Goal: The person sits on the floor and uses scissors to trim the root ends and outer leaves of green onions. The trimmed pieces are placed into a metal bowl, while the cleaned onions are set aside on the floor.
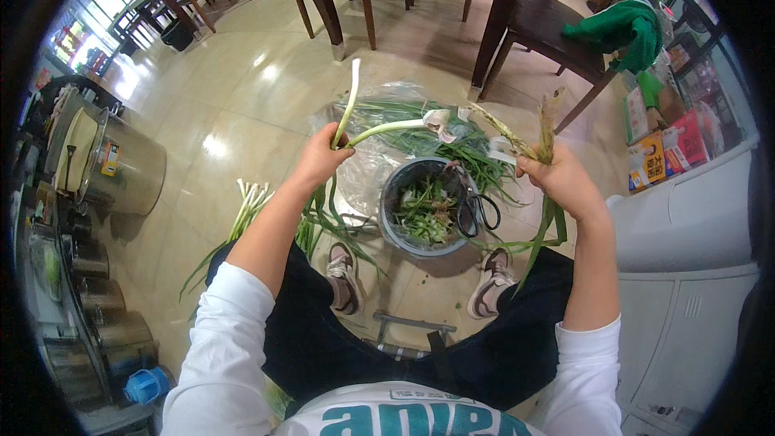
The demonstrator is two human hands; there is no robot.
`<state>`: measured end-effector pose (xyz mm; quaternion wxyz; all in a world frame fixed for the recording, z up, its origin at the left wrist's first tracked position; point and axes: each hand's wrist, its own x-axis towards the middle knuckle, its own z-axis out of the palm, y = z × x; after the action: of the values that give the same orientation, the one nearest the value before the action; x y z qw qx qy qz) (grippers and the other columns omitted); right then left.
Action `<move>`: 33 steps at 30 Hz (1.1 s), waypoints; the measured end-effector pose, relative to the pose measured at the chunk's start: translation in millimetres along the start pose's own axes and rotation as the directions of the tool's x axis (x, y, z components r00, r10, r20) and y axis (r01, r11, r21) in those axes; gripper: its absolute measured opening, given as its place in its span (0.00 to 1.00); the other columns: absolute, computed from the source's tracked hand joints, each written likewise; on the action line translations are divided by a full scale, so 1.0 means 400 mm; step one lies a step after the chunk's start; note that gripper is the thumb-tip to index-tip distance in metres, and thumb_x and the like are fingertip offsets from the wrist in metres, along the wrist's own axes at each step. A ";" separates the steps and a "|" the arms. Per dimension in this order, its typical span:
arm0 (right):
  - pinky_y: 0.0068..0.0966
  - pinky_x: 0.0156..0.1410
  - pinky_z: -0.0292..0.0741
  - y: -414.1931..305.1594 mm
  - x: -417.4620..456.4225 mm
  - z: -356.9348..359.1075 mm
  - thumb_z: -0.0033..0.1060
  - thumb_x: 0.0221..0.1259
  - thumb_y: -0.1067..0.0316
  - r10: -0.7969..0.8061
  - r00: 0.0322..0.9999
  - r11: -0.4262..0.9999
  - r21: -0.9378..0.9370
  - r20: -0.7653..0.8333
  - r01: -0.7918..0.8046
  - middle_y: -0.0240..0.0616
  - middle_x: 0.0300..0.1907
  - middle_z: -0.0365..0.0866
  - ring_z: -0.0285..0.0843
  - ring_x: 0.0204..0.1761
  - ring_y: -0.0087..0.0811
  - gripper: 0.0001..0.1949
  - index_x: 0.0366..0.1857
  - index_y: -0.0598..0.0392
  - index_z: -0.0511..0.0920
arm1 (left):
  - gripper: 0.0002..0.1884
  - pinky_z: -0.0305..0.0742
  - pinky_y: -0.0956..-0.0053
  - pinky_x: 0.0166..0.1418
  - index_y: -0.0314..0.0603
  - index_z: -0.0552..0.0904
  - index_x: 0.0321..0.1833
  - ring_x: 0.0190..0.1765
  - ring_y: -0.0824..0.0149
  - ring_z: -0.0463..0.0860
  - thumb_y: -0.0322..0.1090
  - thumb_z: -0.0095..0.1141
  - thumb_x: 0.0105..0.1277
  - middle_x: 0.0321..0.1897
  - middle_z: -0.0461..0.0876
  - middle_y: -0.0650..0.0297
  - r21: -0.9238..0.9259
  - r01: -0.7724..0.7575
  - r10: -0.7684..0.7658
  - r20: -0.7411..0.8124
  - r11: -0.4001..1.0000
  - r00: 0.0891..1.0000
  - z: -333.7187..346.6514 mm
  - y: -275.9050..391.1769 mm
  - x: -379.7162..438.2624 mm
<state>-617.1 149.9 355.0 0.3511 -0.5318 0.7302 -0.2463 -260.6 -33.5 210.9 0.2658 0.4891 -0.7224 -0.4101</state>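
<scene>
My left hand is closed around green garlic stalks; one white stem points up and another reaches right, with a pale, purplish bulb near its end. In my right hand are more stalks with brown, withered outer leaves, their green leaves hanging below. A grey bucket on the floor between my hands holds green and white trimmings. Scissors with black handles hang at its right rim. Behind it, long green leaves lie on a clear plastic sheet or bag.
White-stemmed stalks lie on the tiled floor beyond my left forearm. My shoes flank the bucket's near side. Dark chairs and table legs stand ahead. A white cabinet is at right; a large metal pot is at left.
</scene>
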 end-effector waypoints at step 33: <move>0.26 0.45 0.73 0.017 0.050 0.190 0.73 0.55 0.60 -0.066 0.974 0.928 0.346 -0.217 0.140 0.31 0.31 0.76 0.74 0.34 0.25 0.21 0.47 0.60 0.75 | 0.13 0.63 0.83 0.36 0.45 0.84 0.50 0.35 0.81 0.73 0.35 0.67 0.64 0.36 0.82 0.73 -0.297 0.315 -0.227 0.297 0.901 0.927 -0.067 0.113 -0.013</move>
<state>-566.0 133.9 296.8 0.3531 -0.4691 0.6755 -0.4461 -259.6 -29.2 263.4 0.1906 0.4753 -0.5933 -0.6211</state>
